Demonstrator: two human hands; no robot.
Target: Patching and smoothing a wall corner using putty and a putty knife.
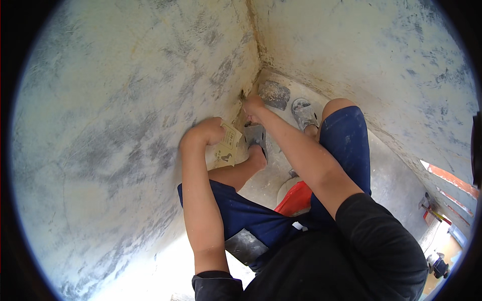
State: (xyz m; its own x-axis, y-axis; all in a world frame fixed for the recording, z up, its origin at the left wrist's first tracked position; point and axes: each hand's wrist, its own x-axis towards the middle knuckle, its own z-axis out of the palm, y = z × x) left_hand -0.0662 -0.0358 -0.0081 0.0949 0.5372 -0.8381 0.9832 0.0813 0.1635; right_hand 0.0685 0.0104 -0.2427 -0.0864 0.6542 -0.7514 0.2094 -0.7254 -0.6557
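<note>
with your right hand [254,109] set low by the left wall [115,140], near the corner [261,66], keep the wrist steady and apply light, even pressure; the step in hand looks like close fingertip work. its fingers are curled, but you cannot tell from this view whether that grip holds anything. the grip of your left hand [205,132] is closed on the sheet [229,142]. hold the sheet clear of the left sandal [255,135] to avoid snagging it. keep your weight balanced over both feet while squatting.

the sheet hangs below your left fingers, beside the left wall and above your left shin [236,173]. it is thin and yellowish tan, with dark printing and a dark emblem on the visible face. its lower edge appears uneven; the reverse face is hidden.
</note>
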